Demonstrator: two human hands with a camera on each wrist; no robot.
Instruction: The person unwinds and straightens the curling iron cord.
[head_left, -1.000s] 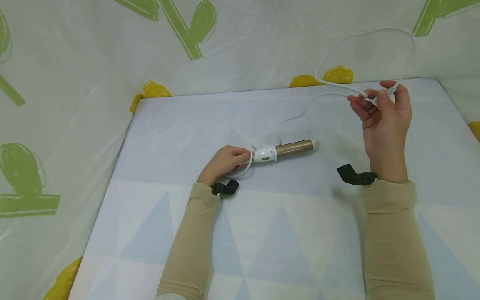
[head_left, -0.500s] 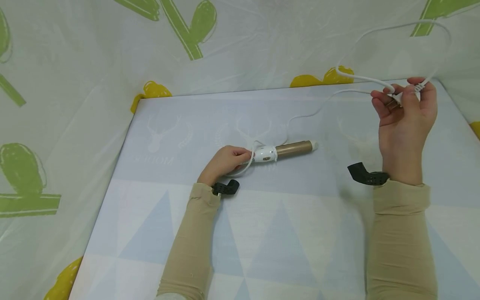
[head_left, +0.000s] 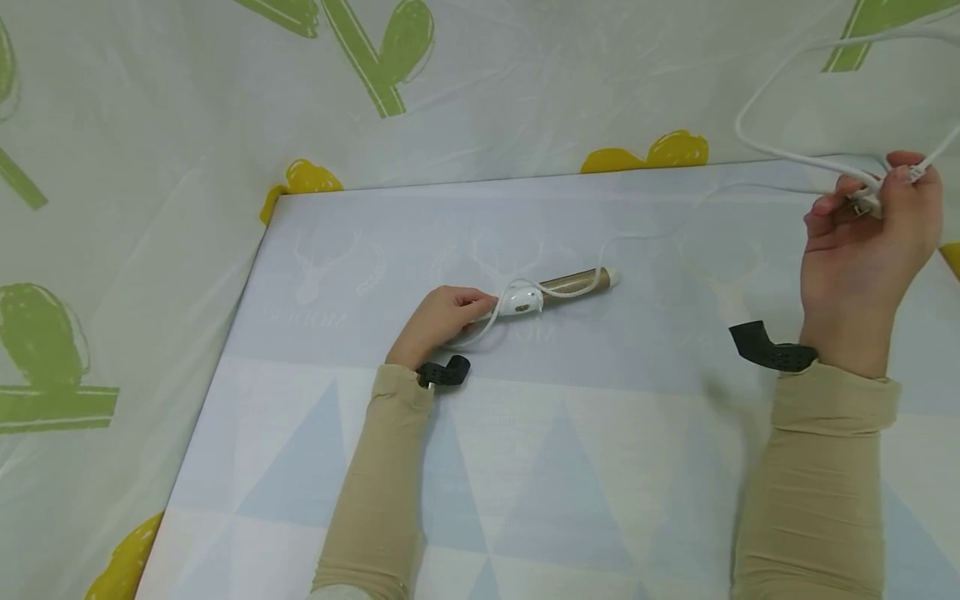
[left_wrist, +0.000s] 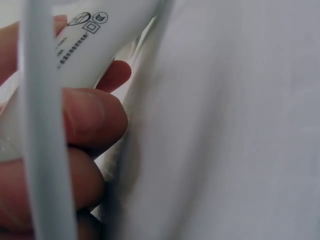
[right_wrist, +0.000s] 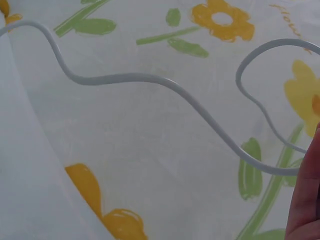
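A curling iron [head_left: 521, 301] with a white handle and gold barrel lies in the middle of the table. My left hand [head_left: 448, 318] grips its handle; in the left wrist view the fingers curl round the white handle [left_wrist: 107, 37], which bears printed marks. My right hand [head_left: 862, 242] is raised at the far right and pinches the white plug [head_left: 868, 200] together with part of the cord. The cord [head_left: 652, 236] runs from the handle over the barrel to the right hand, and a loop of it rises beyond that hand. In the right wrist view the cord [right_wrist: 125, 78] hangs in curves.
The table [head_left: 525, 467] has a pale cloth with blue triangles and faint deer heads. Behind it hangs a whitish sheet [head_left: 525, 75] printed with green stems and yellow flowers. A black wrist mount [head_left: 772, 348] sits on each wrist.
My right hand has moved to the right with the plug and cord, drawing the cord out across the barrel. The curling iron has tilted and shifted slightly left with my left hand.
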